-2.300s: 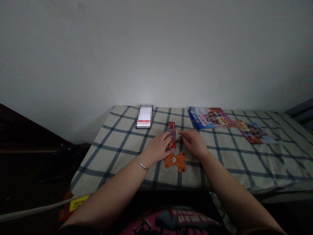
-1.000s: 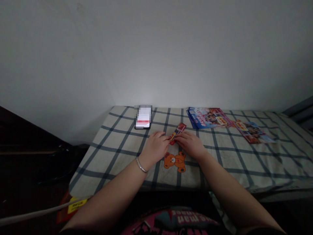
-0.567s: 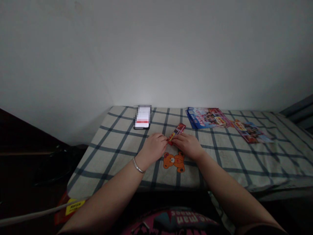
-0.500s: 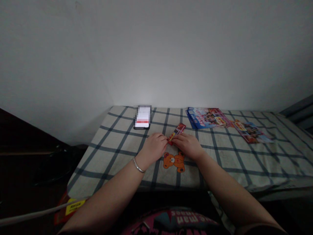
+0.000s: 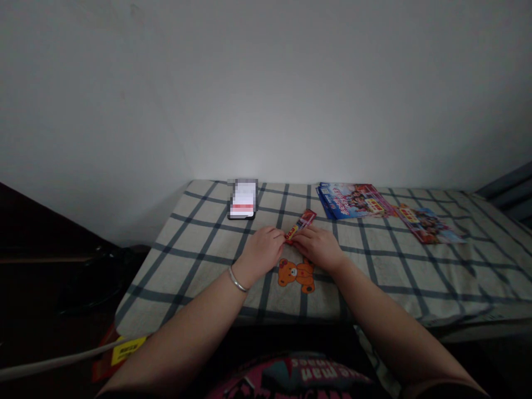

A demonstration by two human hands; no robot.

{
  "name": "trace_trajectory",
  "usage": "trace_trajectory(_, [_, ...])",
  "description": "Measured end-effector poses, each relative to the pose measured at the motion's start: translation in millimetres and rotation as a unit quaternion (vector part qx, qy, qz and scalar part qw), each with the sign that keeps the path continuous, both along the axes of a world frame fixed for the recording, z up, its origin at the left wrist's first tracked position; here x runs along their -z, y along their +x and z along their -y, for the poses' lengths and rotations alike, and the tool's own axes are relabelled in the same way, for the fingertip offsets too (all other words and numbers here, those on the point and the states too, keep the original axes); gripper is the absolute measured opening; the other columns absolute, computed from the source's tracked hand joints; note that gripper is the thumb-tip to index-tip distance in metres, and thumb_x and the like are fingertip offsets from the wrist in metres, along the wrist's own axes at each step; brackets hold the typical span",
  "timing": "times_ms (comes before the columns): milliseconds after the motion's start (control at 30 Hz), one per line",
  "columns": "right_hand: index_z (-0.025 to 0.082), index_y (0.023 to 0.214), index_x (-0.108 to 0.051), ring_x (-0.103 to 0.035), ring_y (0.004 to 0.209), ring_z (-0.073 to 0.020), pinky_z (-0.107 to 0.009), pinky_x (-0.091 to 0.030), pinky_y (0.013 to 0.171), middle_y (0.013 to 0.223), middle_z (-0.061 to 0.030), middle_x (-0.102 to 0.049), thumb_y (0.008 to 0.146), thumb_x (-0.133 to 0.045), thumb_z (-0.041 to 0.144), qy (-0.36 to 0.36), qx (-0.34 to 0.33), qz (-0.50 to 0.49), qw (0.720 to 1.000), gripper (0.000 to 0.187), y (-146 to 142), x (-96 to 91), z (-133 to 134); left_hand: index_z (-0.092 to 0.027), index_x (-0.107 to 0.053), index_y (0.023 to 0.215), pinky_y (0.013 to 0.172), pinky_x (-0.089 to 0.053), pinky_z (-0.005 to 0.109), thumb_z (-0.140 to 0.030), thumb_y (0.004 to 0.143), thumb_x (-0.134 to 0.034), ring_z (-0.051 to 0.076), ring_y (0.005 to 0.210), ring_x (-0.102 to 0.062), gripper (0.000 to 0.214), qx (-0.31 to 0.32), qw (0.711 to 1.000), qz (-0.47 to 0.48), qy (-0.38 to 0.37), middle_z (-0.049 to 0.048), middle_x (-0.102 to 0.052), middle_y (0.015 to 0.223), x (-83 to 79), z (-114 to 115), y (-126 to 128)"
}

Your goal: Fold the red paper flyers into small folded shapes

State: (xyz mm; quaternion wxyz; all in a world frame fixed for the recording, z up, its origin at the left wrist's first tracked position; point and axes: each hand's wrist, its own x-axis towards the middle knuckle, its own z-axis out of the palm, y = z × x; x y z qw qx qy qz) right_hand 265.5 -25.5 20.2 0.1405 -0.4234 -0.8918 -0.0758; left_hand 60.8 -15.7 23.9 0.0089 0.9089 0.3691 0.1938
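Observation:
A narrow folded leaflet, red with a yellow patch, lies slantwise on the checked tablecloth. My left hand, with a silver bangle at the wrist, pinches its near left end between closed fingers. My right hand is closed on the leaflet's right side, fingertips pressing along the strip. The two hands' fingertips almost meet at its lower end, partly hiding it. Just below them an orange bear picture shows on the cloth.
A phone with a lit screen lies toward the wall at the left. A stack of blue and pink leaflets lies at the back right, with another leaflet beside it. Past the table's left edge is a dark bag.
Both hands stay at nearly the same place on the folded leaflet. Only slight finger shifts show, with the right hand's fingers a little lower along the strip.

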Motion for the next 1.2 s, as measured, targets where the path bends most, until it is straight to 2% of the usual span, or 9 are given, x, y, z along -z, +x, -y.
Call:
trace_trajectory(200, [0.021, 0.093, -0.069, -0.06, 0.089, -0.0191, -0.03, -0.045, 0.075, 0.095, -0.0055, -0.071, 0.093, -0.054, 0.025, 0.014, 0.026, -0.013, 0.999, 0.016, -3, 3.7, -1, -0.013, -0.067, 0.092, 0.085, -0.052, 0.036, -0.011, 0.088, -0.054, 0.021, 0.092, -0.06, 0.014, 0.004, 1.0, 0.002, 0.006, 0.0069, -0.068, 0.094, -0.8, 1, -1])
trace_trajectory(400, [0.02, 0.083, -0.065, -0.057, 0.084, -0.0199, -0.031, -0.043, 0.074, 0.086, -0.0055, -0.067, 0.089, -0.054, 0.019, 0.023, 0.048, -0.024, 0.998, 0.012, 2, 4.2, -2, -0.014, -0.067, 0.099, 0.09, -0.05, 0.036, -0.013, 0.088, -0.055, 0.021, 0.101, -0.059, 0.016, 0.074, 0.997, -0.009, 0.008, 0.0076, -0.068, 0.102, 4.2, -2, 1])
trace_trajectory(600, [0.019, 0.083, -0.064, -0.056, 0.087, -0.021, -0.033, -0.044, 0.078, 0.087, -0.0065, -0.066, 0.086, -0.055, 0.017, 0.009, 0.037, -0.051, 0.998, 0.01, 6, 4.5, -5, -0.016, -0.065, 0.104, 0.093, -0.049, 0.036, -0.013, 0.086, -0.057, 0.02, 0.104, -0.059, 0.02, 0.104, 0.995, -0.013, 0.004, 0.0064, -0.069, 0.105, 0.6, 0, -2])
trace_trajectory(733, [0.019, 0.084, -0.064, -0.056, 0.087, -0.021, -0.034, -0.046, 0.082, 0.089, -0.0064, -0.066, 0.084, -0.056, 0.016, -0.012, 0.023, -0.072, 0.997, 0.008, 7, 3.9, -6, -0.021, -0.064, 0.113, 0.09, -0.049, 0.038, -0.015, 0.085, -0.059, 0.021, 0.106, -0.057, 0.029, 0.095, 0.995, -0.035, 0.019, 0.005, -0.068, 0.111, -0.4, 3, -2])
trace_trajectory(900, [0.019, 0.091, -0.064, -0.057, 0.093, -0.022, -0.036, -0.046, 0.087, 0.095, -0.0066, -0.066, 0.079, -0.062, 0.016, -0.04, 0.002, -0.104, 0.994, 0.012, 10, 3.8, -6, -0.021, -0.064, 0.115, 0.089, -0.049, 0.037, -0.015, 0.085, -0.06, 0.021, 0.105, -0.057, 0.031, 0.083, 0.996, -0.039, 0.023, 0.0053, -0.068, 0.109, 2.0, 4, -1])
trace_trajectory(1033, [0.02, 0.089, -0.065, -0.058, 0.093, -0.0216, -0.037, -0.046, 0.088, 0.093, -0.0062, -0.067, 0.083, -0.06, 0.015, -0.046, 0.02, -0.111, 0.993, 0.01, 12, 5.6, -7, -0.021, -0.062, 0.119, 0.089, -0.049, 0.037, -0.014, 0.084, -0.059, 0.02, 0.103, -0.057, 0.036, 0.085, 0.996, -0.029, 0.018, 0.0053, -0.068, 0.109, 3.1, 2, -1])
trace_trajectory(1200, [0.02, 0.082, -0.064, -0.06, 0.085, -0.0188, -0.033, -0.047, 0.082, 0.086, -0.0039, -0.068, 0.087, -0.06, 0.018, -0.065, 0.052, -0.16, 0.984, 0.007, 12, 7.8, -10, -0.022, -0.064, 0.114, 0.088, -0.049, 0.037, -0.014, 0.084, -0.06, 0.021, 0.104, -0.057, 0.031, 0.084, 0.996, -0.033, 0.021, 0.0037, -0.068, 0.109, 2.2, 3, -1])
